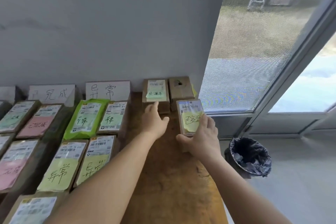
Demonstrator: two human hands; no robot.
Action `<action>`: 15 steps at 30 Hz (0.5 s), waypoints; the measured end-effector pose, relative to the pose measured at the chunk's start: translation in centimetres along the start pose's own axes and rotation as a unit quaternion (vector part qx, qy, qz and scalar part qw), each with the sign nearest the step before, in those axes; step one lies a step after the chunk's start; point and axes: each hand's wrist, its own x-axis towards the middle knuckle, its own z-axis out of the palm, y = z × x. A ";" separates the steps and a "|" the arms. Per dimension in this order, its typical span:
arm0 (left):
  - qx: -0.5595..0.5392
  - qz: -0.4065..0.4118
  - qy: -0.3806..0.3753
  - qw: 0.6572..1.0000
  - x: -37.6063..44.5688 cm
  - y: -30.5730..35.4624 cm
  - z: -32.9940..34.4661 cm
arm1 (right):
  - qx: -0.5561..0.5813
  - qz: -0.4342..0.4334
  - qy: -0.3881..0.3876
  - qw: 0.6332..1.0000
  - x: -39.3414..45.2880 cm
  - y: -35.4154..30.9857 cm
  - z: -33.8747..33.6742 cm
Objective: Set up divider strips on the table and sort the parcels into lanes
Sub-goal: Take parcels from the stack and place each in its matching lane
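1. The right hand (203, 138) grips a brown cardboard parcel with a yellow sticky note (190, 117), thumb under its near edge and fingers curled over its right side, holding it tilted above the wooden counter (174, 178).
2. The left hand (154, 122) is open, fingers stretched forward, with one fingertip touching the near edge of a brown cardboard parcel with a green sticky note (155, 92); it grips nothing.
3. Just right of that green-note parcel sits one plain brown box with a torn top (180, 89), the two side by side against the grey wall (109, 23).
4. Left of the green-note parcel, two white handwritten sign cards (107, 90) stand fully in view against the wall, with the edge of a third at the picture's border.
5. In front of the right-hand card lie four parcels in two rows: one bright green plastic mailer (85, 118) and three brown boxes with pale green or yellow notes.
6. Further left, parcels with pink notes (36, 125) lie in another lane; the count is cut off by the border.
7. Right of the counter, one black-lined waste bin (250, 156) stands on the floor by the window.
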 end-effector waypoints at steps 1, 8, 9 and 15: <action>0.020 -0.009 0.009 1.000 0.9 -0.2 0.0 | 0.005 -0.003 0.006 1.000 0.1 0.1 0.2; 0.089 -0.046 0.050 0.994 5.2 -1.2 1.2 | 0.038 -0.058 0.058 0.996 0.2 0.7 1.2; 0.089 -0.048 0.055 0.993 5.6 -1.1 1.5 | 0.034 -0.063 0.061 0.996 0.3 0.8 1.4; 0.063 -0.082 0.111 0.989 7.7 -0.6 2.9 | 0.004 -0.067 0.063 0.996 0.7 1.5 2.2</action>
